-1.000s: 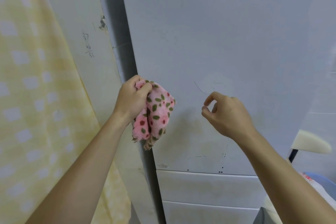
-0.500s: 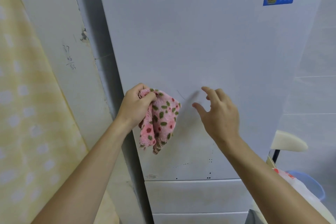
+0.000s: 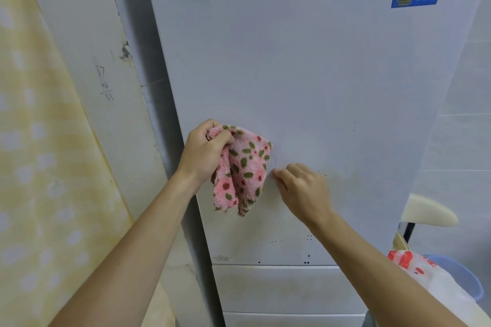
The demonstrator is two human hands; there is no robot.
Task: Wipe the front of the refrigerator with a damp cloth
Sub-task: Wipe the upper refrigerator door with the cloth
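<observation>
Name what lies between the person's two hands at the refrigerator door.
The pink spotted cloth, hanging from the left hand, fills the gap up to the right hand; head view.

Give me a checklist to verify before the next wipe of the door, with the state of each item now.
1. Cloth gripped: ok, left hand holds cloth.
2. Cloth spread flat: not ok, it hangs bunched.
3. Cloth damp: cannot tell.
4. Hair off door: not ok, hair lies on door at right hand fingertips.
5. Wipe path free: not ok, right hand is beside cloth.
</observation>
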